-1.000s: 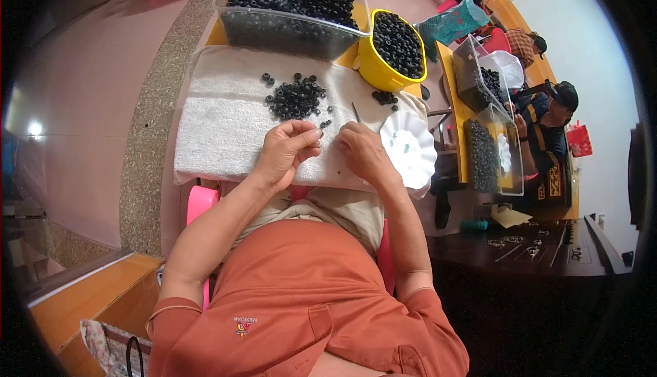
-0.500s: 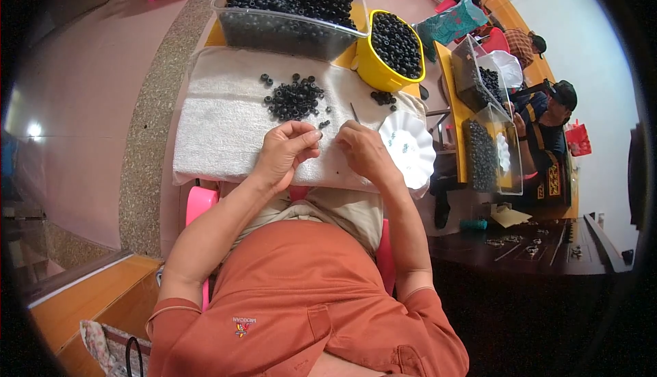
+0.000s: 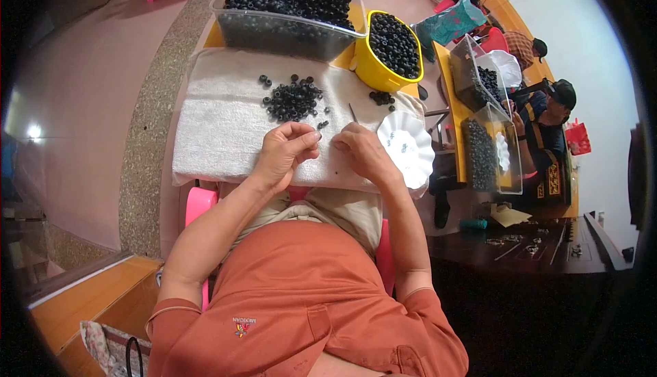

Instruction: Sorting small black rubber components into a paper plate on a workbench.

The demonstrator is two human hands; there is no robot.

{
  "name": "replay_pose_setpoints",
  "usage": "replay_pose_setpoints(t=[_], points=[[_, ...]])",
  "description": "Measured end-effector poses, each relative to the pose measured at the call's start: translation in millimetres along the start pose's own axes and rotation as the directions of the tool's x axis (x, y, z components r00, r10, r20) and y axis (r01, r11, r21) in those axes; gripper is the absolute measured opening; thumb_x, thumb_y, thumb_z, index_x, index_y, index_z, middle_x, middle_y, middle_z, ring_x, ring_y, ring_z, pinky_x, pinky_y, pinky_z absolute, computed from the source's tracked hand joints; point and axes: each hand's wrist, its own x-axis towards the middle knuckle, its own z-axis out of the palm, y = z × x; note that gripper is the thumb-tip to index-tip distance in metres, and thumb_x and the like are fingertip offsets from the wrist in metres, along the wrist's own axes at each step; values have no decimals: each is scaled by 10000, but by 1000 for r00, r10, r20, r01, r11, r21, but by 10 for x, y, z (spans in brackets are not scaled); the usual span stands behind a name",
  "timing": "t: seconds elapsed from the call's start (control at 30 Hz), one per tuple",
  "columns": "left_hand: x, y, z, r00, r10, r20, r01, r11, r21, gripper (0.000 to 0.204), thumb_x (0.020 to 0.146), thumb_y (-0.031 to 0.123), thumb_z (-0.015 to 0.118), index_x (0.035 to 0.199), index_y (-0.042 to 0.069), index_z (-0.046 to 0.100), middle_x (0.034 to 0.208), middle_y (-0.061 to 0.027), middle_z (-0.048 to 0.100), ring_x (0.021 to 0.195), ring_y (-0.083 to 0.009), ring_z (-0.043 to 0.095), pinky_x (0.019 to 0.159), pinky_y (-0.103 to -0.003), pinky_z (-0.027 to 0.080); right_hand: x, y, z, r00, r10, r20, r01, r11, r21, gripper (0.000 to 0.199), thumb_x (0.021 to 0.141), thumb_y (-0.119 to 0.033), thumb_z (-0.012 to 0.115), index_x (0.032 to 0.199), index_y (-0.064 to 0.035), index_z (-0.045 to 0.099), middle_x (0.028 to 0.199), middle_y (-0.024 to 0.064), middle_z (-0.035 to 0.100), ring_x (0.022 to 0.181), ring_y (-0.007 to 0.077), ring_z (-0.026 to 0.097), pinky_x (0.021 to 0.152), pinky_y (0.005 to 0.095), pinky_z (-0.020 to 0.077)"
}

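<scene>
My left hand (image 3: 287,152) is closed in a pinch over the white towel (image 3: 219,131), with a small dark piece (image 3: 319,136) at its fingertips. Close by on the right, my right hand (image 3: 366,152) is curled round a thin, dark, pointed tool (image 3: 352,111). Only the tool's upper end shows; the rest is hidden by the fingers. The two hands are a short gap apart. Just beyond them lies a loose heap of small black ring-shaped pieces (image 3: 293,100). A white plate with a fluted rim (image 3: 423,161), holding a few tiny bits, sits beside my right hand.
At the back stand a clear plastic bin (image 3: 274,38) and a yellow tub (image 3: 373,69), both full of black pieces. Several more lie by the tub (image 3: 382,99). On the right, a person (image 3: 547,120) sits by another table with clear bins (image 3: 510,182).
My right hand has shifted very slightly to the left and toward me. My left hand keeps its pinch in about the same place.
</scene>
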Motion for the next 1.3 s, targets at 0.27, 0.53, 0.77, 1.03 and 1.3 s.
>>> replay_pose_setpoints(t=[0.27, 0.53, 0.77, 1.03, 1.3], points=[[-3, -11, -4, 1000, 6, 9, -6, 1000, 23, 130, 868, 75, 698, 969, 59, 618, 853, -28, 657, 722, -99, 635, 676, -231, 553, 8, -30, -24, 1000, 18, 16, -18, 1000, -17, 94, 825, -58, 613, 891, -15, 666, 885, 169, 616, 835, 362, 606, 743, 403, 487], [-9, -16, -7, 1000, 11, 17, -12, 999, 41, 133, 870, 73, 697, 973, 56, 614, 850, -30, 660, 713, -102, 638, 676, -243, 559, 6, -49, -28, 1000, -8, -1, 8, 1000, -7, 70, 818, -42, 609, 866, -15, 653, 881, 166, 613, 828, 365, 607, 738, 407, 486], [-10, -37, 2, 999, 19, 30, -21, 998, 55, 110, 873, 65, 688, 959, 53, 620, 850, -32, 657, 733, -101, 631, 675, -246, 557, -16, 29, 73, 966, 254, -48, -206, 869, 449, 86, 850, -52, 648, 924, -13, 668, 821, 93, 659, 744, 227, 627, 686, 312, 497], [-31, -27, 17, 998, 29, 64, -40, 985, 170, 125, 861, 62, 696, 956, 20, 626, 868, -44, 653, 757, -105, 618, 692, -243, 539, 1, -95, 100, 925, 304, 229, -223, -53, 973, 126, 881, -73, 676, 978, 5, 657, 864, 58, 664, 736, 127, 614, 684, 262, 519], [-63, 4, 26, 996, 23, 82, -38, 982, 187, 129, 865, 59, 693, 966, 9, 631, 889, -59, 670, 778, -112, 631, 707, -240, 534, -5, -161, 167, 928, 286, 237, -226, -73, 971, 124, 887, -73, 674, 984, 2, 658, 885, 64, 673, 749, 123, 623, 680, 240, 517]])
